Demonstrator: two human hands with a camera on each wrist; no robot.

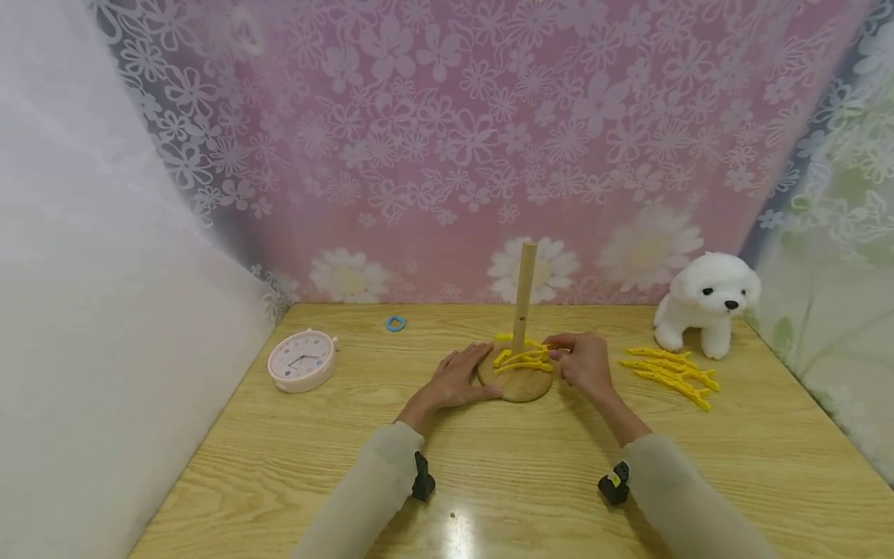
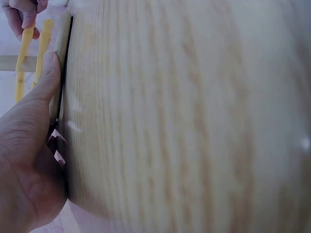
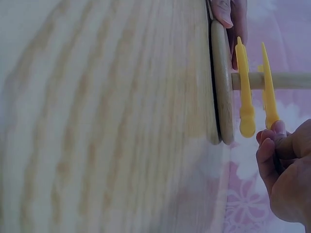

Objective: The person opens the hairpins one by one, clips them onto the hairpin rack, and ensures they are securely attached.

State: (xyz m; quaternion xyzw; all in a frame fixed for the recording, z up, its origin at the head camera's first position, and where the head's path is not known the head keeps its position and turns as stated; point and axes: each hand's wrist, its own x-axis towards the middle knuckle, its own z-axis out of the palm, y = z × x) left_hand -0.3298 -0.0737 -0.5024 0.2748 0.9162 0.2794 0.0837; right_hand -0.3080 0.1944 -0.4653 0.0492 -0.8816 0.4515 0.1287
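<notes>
A round wooden base (image 1: 522, 388) with an upright wooden post (image 1: 524, 295) stands mid-table. My left hand (image 1: 455, 380) rests against the base's left side, fingers extended and thumb at the front edge. With thumb and fingers, my right hand (image 1: 585, 363) pinches the end of a yellow branch-shaped plastic piece (image 3: 269, 99) at the post. Another yellow piece (image 3: 245, 97) sits lower, between that one and the base, apart from both in the right wrist view. How the pieces join the post is hidden.
Several loose yellow branch-shaped pieces (image 1: 673, 374) lie to the right of my right hand. Behind them stands a white plush dog (image 1: 708, 299). A pink round clock (image 1: 302, 361) is at the left, and a small blue ring (image 1: 389, 319) lies near the back edge.
</notes>
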